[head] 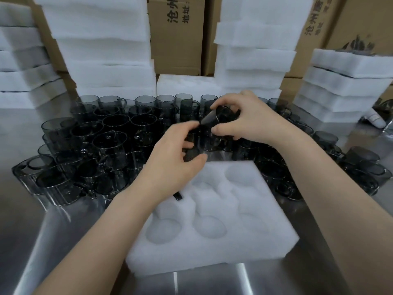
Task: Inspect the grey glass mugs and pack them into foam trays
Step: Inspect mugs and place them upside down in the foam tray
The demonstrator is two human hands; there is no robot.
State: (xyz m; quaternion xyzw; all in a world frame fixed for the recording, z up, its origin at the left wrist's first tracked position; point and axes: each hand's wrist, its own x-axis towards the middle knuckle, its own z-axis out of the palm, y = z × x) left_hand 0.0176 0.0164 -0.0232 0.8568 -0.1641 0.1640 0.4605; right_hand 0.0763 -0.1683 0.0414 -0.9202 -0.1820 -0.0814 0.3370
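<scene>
1. blur smears the tilted grey mug gripped by the right hand; the left hand curls round a second mug, mostly hidden.
2. both are held over the crowd of mugs, just behind the foam tray.
3. steel worktop; foam stacks and cartons behind.

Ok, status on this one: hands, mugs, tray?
Left grip holds a mug just beyond the tray. Right grip holds another mug, tilted. Visible pockets empty; left arm over tray.
</scene>
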